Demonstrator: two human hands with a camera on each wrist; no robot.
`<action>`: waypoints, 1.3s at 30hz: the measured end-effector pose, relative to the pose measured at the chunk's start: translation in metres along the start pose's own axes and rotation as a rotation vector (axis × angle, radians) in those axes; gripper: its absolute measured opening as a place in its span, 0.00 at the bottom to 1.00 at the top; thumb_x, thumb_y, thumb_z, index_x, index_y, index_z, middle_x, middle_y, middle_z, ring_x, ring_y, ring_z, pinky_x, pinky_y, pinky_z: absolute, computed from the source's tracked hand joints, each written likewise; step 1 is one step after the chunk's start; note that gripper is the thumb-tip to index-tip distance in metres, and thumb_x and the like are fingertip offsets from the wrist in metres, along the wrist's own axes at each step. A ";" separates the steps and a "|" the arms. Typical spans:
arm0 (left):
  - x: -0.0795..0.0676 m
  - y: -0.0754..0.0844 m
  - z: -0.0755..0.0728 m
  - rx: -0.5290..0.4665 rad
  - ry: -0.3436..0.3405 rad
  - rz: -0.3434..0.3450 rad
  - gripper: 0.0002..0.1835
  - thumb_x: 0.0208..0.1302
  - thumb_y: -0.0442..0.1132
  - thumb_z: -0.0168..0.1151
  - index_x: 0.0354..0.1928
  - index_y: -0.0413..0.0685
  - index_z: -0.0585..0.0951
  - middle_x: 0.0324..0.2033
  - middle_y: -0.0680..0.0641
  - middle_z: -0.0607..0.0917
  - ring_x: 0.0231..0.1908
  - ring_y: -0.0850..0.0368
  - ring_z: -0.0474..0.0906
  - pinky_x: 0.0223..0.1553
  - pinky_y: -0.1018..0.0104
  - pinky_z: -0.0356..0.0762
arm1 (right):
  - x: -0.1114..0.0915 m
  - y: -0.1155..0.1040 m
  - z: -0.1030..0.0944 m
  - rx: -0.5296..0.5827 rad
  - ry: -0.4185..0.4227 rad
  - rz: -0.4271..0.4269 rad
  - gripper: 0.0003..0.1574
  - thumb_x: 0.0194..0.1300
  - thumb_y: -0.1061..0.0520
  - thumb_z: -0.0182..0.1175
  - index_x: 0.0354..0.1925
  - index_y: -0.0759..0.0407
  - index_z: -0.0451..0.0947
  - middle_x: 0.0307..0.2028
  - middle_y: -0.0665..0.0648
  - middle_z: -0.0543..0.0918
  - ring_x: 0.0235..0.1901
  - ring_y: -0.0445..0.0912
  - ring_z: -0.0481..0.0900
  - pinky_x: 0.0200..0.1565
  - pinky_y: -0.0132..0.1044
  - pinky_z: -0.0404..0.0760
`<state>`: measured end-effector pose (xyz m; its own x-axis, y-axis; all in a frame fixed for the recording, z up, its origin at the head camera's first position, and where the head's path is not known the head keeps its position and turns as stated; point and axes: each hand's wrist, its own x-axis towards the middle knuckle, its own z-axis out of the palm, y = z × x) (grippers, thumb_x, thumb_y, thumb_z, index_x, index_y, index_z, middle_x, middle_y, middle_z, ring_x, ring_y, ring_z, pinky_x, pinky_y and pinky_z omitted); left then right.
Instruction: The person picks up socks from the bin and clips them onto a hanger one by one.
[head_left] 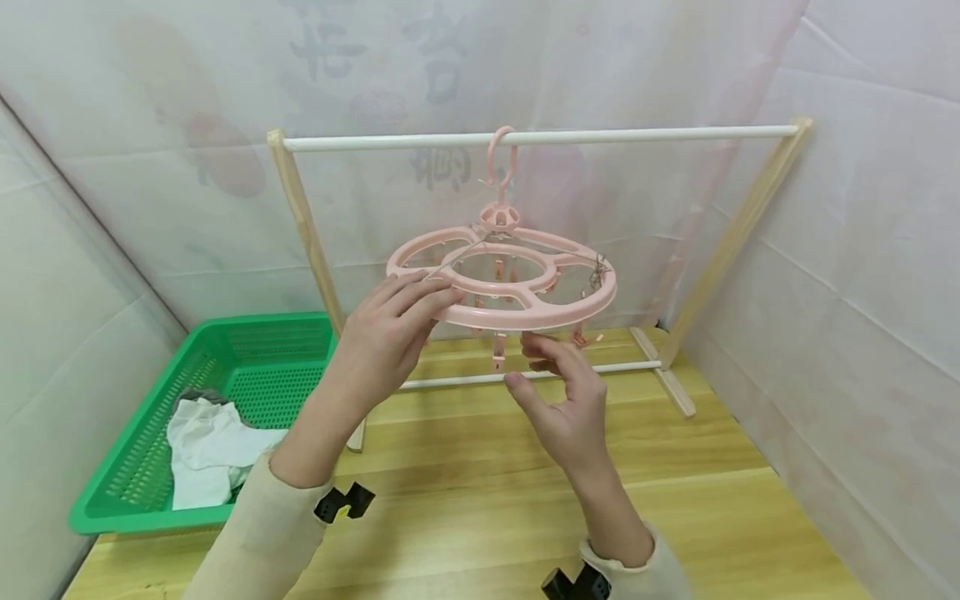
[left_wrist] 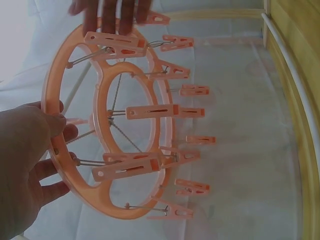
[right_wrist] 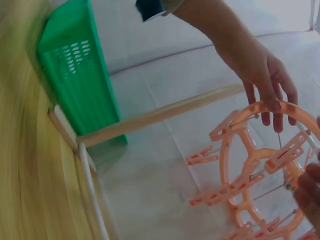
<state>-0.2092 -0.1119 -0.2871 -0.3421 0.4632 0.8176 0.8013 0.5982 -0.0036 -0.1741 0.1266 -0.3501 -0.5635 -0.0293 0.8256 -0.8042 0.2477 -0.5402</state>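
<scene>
A pink round clip hanger [head_left: 525, 317] hangs by its hook [head_left: 501, 154] from the white rail. My left hand [head_left: 386, 333] grips the near left of its rim, fingers over the top; in the left wrist view, the thumb [left_wrist: 52, 125] presses the underside. Pink clothespins [left_wrist: 152, 111] dangle beneath the ring on short cords. Just under the front rim is my right hand [head_left: 566, 400], thumb and bent fingers apart with a gap between them. A clothespin [head_left: 498, 352] hangs close to its fingertips. The right wrist view shows only part of that hand [right_wrist: 310, 192].
A green basket [head_left: 262, 318] stands at the left on the wooden table [head_left: 465, 500]. White cloth items [head_left: 213, 450] and a grey one [head_left: 201, 395] lie in it. The rail [head_left: 637, 134] sits on wooden posts [head_left: 738, 237], with a lower white bar [head_left: 457, 381]. Pale fabric hangs behind.
</scene>
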 end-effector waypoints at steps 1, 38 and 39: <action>0.000 0.000 0.000 0.000 0.000 0.001 0.16 0.70 0.34 0.61 0.58 0.49 0.82 0.58 0.46 0.83 0.62 0.45 0.75 0.67 0.51 0.69 | 0.000 0.001 0.002 0.043 -0.034 0.076 0.24 0.62 0.58 0.69 0.55 0.64 0.80 0.49 0.59 0.85 0.49 0.50 0.83 0.51 0.35 0.83; -0.104 -0.041 -0.092 0.138 -0.056 -0.329 0.36 0.62 0.38 0.69 0.72 0.53 0.69 0.62 0.41 0.78 0.60 0.39 0.73 0.53 0.41 0.73 | 0.013 0.001 0.014 0.371 -0.222 0.379 0.15 0.63 0.65 0.67 0.48 0.70 0.80 0.43 0.65 0.86 0.43 0.52 0.86 0.46 0.38 0.86; -0.113 -0.043 -0.097 0.149 -0.067 -0.371 0.38 0.60 0.35 0.70 0.72 0.54 0.69 0.61 0.40 0.78 0.59 0.38 0.73 0.52 0.41 0.73 | 0.013 0.000 0.014 0.369 -0.224 0.377 0.15 0.64 0.65 0.67 0.48 0.70 0.80 0.43 0.65 0.86 0.43 0.53 0.86 0.46 0.37 0.86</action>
<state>-0.1578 -0.2537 -0.3237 -0.6299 0.2368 0.7397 0.5393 0.8187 0.1971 -0.1843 0.1131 -0.3416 -0.8185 -0.2185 0.5314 -0.5295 -0.0721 -0.8452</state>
